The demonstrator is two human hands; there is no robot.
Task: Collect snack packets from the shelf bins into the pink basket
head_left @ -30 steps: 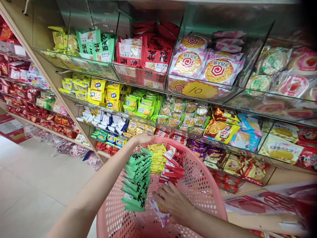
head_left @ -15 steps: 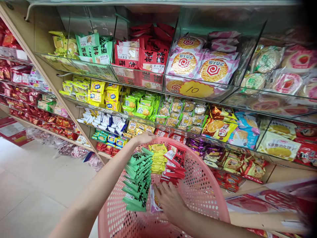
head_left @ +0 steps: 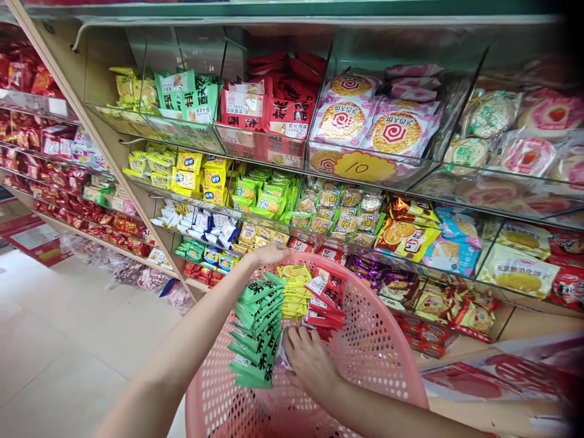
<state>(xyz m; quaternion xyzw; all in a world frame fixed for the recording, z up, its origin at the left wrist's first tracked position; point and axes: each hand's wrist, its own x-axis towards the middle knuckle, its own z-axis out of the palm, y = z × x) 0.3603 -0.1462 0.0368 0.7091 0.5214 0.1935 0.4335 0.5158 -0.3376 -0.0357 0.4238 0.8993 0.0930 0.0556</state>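
Observation:
A pink perforated plastic basket stands in front of me, and my left hand is closed on its far rim. Inside it, my right hand has its fingers bent over a biscuit packet in purple-and-white wrapping, mostly hidden beneath the hand. A long overlapping row of green packets lies just left of that hand. Beyond the fingers are a stack of yellow packets and, to its right, a stack of red packets.
Glass-fronted shelves hold large round biscuits in purple-and-white wrappers, red packets and green packets. A yellow price tag hangs on the top shelf's front. Tiled floor lies to the left, with bagged goods along the shelf base.
The view has shifted slightly, so shelves and basket sit a little right and lower. My right hand covers more of the purple-and-white packet; my left hand stays on the rim.

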